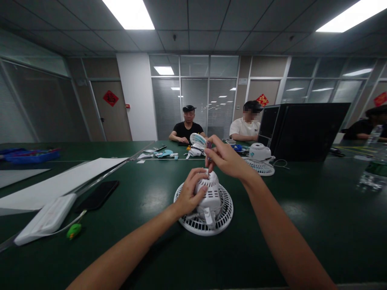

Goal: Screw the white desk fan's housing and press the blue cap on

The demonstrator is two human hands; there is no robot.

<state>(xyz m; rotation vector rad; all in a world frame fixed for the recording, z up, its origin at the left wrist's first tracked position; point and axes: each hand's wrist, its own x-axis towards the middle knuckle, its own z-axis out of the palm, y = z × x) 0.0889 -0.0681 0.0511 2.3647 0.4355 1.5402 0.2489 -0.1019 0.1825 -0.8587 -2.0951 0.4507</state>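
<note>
A white electric fan (229,207) lies face down on the green table, its round grille flat and its motor housing pointing up. My left hand (193,191) is closed around the left side of that housing, with the fingers near its top. Above it, my right hand (222,155) grips the pinkish handle of a screwdriver (209,146), held upright. The screwdriver's lower end meets the top of the housing, where my fingers partly hide it. A white clip-like piece (209,217) sticks out of the housing on the near side.
Left of me lie a black phone (98,195), a white power bank (48,217) with a cable and a green charm (74,231). Beyond are another upturned fan (260,155), a fan in parts (198,143) and a large black computer case (305,131). Two people sit opposite.
</note>
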